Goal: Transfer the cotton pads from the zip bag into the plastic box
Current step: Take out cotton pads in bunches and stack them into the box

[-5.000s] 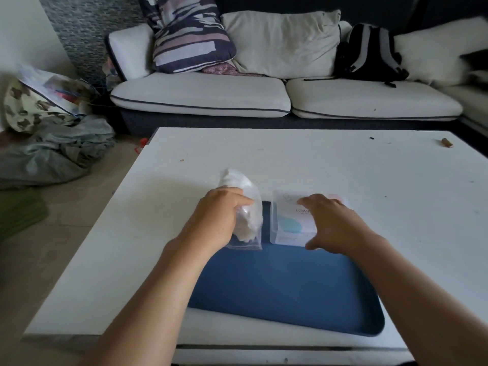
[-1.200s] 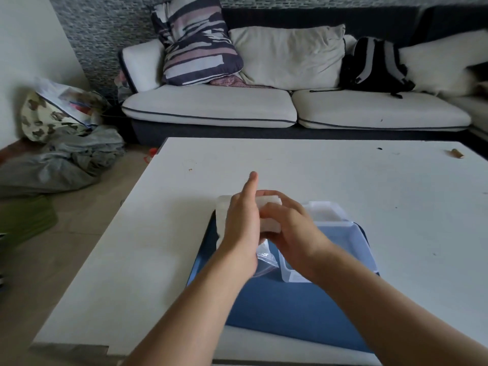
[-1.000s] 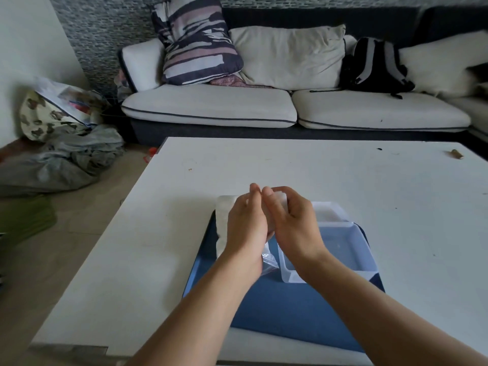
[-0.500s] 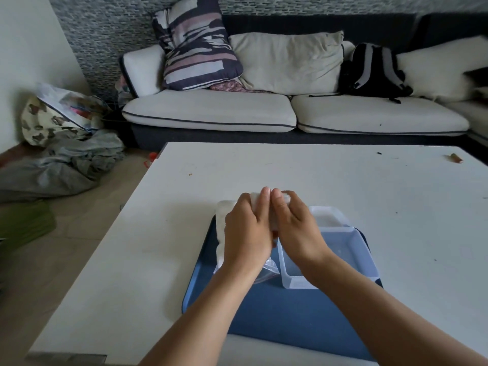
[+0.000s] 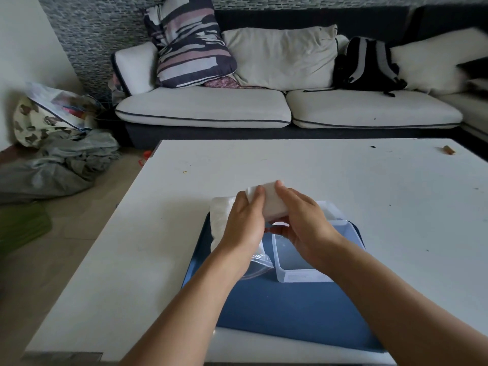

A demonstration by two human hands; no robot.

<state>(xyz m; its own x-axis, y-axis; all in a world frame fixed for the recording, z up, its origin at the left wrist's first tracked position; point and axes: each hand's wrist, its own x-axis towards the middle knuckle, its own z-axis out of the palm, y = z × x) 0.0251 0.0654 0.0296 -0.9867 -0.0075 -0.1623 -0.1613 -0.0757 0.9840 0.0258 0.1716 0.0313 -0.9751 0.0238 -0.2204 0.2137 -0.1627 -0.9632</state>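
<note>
A white stack of cotton pads is held between my two hands above the blue mat. My left hand grips its left end and my right hand wraps its right side. Under my left hand lies the clear zip bag, still showing white pads at its far end and a crumpled clear edge near my wrist. The open clear plastic box stands on the mat just right of the bag, partly hidden by my right wrist. Its lid rests behind it.
The white table extends far and right; a small brown object lies near its far right corner. A sofa with cushions and a black backpack stands behind. Clothes and bags lie on the floor at left.
The hands have drawn a stack of cotton pads up out of the bag; it is now raised and visible between them, shifted slightly right toward the box.
</note>
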